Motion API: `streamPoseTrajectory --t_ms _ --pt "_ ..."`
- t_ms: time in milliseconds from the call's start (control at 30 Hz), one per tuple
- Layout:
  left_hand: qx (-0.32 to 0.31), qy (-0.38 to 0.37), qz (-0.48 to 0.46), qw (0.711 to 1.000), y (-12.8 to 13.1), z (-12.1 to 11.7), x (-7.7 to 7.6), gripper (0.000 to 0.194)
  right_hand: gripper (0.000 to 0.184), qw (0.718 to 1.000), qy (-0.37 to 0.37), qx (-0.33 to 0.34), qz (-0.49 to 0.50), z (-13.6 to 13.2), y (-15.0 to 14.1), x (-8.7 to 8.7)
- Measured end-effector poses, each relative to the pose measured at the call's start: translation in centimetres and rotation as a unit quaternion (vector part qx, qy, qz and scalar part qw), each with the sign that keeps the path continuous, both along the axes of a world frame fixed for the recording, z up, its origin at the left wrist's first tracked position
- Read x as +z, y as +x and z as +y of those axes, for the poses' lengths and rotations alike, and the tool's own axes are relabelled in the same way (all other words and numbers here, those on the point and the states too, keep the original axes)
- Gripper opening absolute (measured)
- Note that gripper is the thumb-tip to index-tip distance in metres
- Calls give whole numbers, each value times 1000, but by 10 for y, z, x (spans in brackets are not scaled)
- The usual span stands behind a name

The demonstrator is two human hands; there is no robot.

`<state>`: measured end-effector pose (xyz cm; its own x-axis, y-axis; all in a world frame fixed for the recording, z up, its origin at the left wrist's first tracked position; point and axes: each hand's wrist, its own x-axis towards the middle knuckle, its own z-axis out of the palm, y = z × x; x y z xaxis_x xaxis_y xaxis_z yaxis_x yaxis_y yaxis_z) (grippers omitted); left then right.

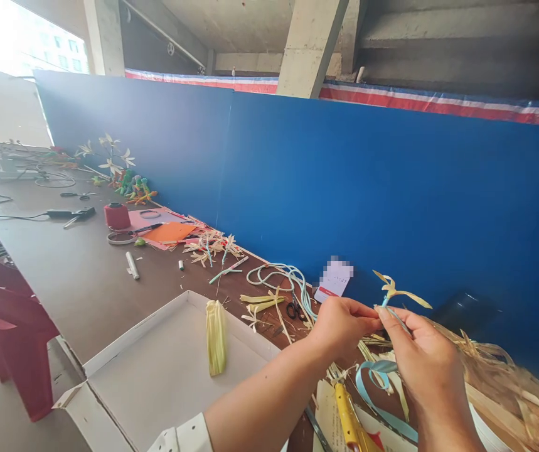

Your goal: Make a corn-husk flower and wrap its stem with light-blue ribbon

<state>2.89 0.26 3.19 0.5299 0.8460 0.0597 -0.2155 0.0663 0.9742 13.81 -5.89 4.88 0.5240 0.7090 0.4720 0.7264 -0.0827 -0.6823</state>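
Left hand [342,321] and right hand [426,351] are pinching the pale flower [390,291] by its stem at right; a phone [334,280] (leaning on the blue partition [382,194]) is standing just beyond, scissors [292,309] are lying left, and the left forearm [264,395] is covering part of the white tray [156,364].

Not much readable here tbh. The phone [335,280] beyond the yellow tool [343,408] shows digits ending in "27", rest is pixelated. Printed sheet [328,407] under that same tool has rows of characters, but they're way too tiny to make out.
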Motion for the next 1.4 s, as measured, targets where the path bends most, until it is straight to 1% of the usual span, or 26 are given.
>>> streamPoseTrajectory --t_ms 100,200,267,433,567,700,800,900,1067,1133,1233,1400 --pt "-36 -34 -46 998 3 5 -5 27 39 1000 -2 10 3 0 1 -1" --pt "-37 -61 -76 995 7 9 -10 25 38 1000 -13 23 12 3 4 -4" --pt "-31 -65 -77 994 9 9 -10 23 38 999 -13 30 12 4 8 -6" --pt "2 -52 -61 997 6 6 -7 20 37 999 -17 44 9 5 8 -3" --pt "38 -26 -38 998 4 4 -6 19 38 998 -9 48 32 6 5 1" --pt "80 11 -3 997 5 3 -6 18 40 997 -20 24 64 7 7 1" --pt "115 41 19 992 7 2 -7 18 42 997 -28 1 65 9 8 1" --pt "149 59 26 987 9 1 -8 17 42 999 -26 -6 41 12 7 -1" --pt "179 57 32 982 10 0 -8 17 37 995 64 20 -68 18 1 -8" --pt "184 58 37 981 10 -1 -8 17 36 991 84 33 -100 19 -1 -10" --pt "192 72 46 978 11 -2 -9 18 36 990 85 36 -110 19 1 -13" --pt "203 90 61 973 11 -2 -11 20 37 995 52 37 -75 15 4 -11"
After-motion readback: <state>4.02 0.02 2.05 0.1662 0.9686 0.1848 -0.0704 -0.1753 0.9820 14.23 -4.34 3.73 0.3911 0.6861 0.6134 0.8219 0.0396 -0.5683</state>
